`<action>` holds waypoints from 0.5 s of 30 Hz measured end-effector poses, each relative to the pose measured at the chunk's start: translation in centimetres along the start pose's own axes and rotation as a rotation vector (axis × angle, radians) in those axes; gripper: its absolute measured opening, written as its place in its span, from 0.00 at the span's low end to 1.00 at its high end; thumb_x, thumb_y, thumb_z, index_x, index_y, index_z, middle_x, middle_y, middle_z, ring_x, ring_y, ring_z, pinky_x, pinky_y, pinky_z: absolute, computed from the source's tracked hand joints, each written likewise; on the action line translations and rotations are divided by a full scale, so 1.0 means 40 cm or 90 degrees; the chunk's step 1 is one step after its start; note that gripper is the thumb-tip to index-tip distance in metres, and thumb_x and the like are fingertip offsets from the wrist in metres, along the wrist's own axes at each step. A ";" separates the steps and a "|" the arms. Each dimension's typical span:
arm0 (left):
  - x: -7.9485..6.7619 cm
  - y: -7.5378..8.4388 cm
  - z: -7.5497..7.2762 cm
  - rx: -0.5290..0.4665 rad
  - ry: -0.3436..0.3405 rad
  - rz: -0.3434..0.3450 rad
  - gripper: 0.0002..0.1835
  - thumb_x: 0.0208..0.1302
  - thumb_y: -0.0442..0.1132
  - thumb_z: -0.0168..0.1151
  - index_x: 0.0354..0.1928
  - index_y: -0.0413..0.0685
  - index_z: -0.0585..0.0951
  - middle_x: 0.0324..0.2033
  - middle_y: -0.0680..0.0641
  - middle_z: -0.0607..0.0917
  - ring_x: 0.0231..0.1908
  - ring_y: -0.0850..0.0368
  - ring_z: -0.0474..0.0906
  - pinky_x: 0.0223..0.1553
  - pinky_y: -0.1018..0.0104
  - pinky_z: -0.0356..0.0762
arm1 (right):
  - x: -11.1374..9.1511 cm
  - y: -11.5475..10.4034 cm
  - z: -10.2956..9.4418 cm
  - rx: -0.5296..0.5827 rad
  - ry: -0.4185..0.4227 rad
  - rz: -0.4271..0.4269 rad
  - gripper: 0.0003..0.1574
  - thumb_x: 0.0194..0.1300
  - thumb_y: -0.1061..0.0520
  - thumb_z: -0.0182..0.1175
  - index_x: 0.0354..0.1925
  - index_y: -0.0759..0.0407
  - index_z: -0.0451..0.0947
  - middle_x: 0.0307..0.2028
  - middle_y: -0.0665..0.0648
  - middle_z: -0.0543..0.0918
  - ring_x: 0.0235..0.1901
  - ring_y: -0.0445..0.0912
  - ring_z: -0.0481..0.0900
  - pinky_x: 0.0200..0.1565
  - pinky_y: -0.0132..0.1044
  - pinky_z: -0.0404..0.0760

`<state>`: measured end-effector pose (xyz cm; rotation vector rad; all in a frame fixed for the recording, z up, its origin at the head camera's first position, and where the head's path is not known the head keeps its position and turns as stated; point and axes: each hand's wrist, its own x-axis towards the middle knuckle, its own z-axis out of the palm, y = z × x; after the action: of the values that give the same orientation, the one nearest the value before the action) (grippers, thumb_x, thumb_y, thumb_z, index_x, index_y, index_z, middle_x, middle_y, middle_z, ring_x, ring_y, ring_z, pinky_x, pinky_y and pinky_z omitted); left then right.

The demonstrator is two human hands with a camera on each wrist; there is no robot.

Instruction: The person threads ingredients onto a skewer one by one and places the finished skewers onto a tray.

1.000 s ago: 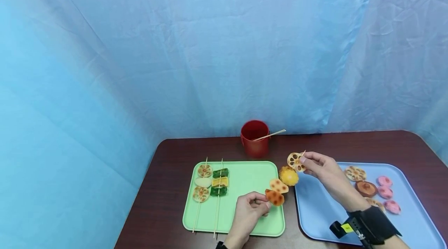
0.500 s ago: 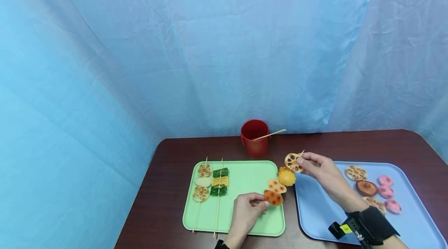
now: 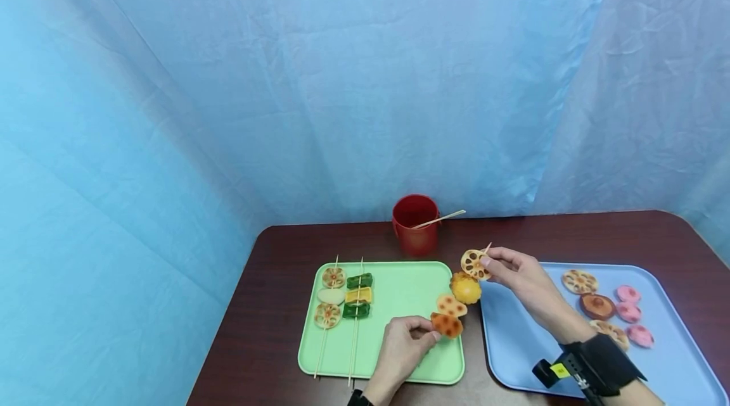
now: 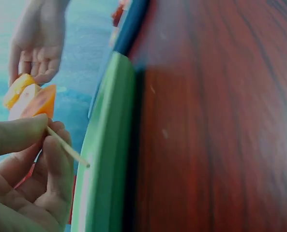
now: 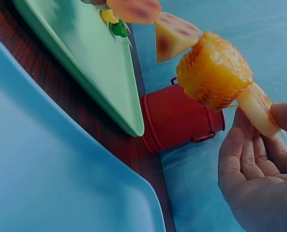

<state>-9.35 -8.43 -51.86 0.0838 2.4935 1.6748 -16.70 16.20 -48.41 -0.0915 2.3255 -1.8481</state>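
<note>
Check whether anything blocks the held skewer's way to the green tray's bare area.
Only the left hand, pinching the loaded skewer, reaches over part of the green tray there; nothing else visible intervenes. The two other skewers lie farther left.

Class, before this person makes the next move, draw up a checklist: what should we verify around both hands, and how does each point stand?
1. Left hand grips the stick near its blunt end: ok.
2. Right hand pinches the lotus slice: ok.
3. Stick shows past the lotus slice: ok.
4. Lotus slice seated firmly: cannot tell.
5. Green tray has room beside the laid skewers: ok.
</note>
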 end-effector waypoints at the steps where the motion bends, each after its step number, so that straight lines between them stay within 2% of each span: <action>1: -0.001 0.001 -0.001 0.029 0.000 0.011 0.03 0.55 0.38 0.69 0.31 0.48 0.87 0.22 0.58 0.85 0.22 0.67 0.80 0.26 0.72 0.76 | 0.001 -0.001 0.002 0.002 -0.003 -0.004 0.40 0.66 0.36 0.55 0.60 0.67 0.70 0.49 0.63 0.79 0.43 0.45 0.81 0.48 0.47 0.78; 4: -0.003 0.005 -0.006 0.097 0.002 0.041 0.03 0.56 0.40 0.69 0.29 0.50 0.86 0.21 0.60 0.84 0.19 0.69 0.78 0.23 0.74 0.74 | 0.002 -0.004 0.008 0.014 -0.008 -0.017 0.41 0.66 0.38 0.56 0.62 0.69 0.69 0.50 0.64 0.79 0.42 0.44 0.81 0.47 0.46 0.79; 6: -0.005 0.007 -0.009 0.115 -0.003 0.050 0.03 0.57 0.40 0.68 0.28 0.50 0.85 0.20 0.60 0.83 0.18 0.69 0.77 0.23 0.74 0.73 | 0.005 -0.006 0.013 0.020 -0.008 -0.020 0.41 0.66 0.38 0.56 0.62 0.69 0.68 0.51 0.65 0.79 0.42 0.43 0.81 0.47 0.45 0.79; 12: -0.019 0.005 -0.029 0.059 -0.041 0.037 0.03 0.59 0.38 0.66 0.29 0.48 0.83 0.20 0.56 0.84 0.21 0.62 0.81 0.24 0.74 0.73 | 0.010 -0.011 0.025 0.013 -0.009 -0.031 0.40 0.66 0.39 0.56 0.63 0.68 0.68 0.51 0.65 0.80 0.43 0.44 0.81 0.47 0.48 0.79; 15: -0.025 0.004 -0.046 0.024 -0.048 0.026 0.04 0.59 0.38 0.66 0.29 0.47 0.82 0.21 0.54 0.84 0.21 0.58 0.81 0.22 0.74 0.72 | 0.012 -0.012 0.026 0.005 -0.018 -0.035 0.39 0.69 0.38 0.53 0.63 0.66 0.69 0.51 0.64 0.79 0.45 0.48 0.81 0.48 0.49 0.78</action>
<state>-8.63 -10.16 -50.93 0.1983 2.4847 1.6089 -17.01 15.01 -48.21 -0.1809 2.3185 -1.8682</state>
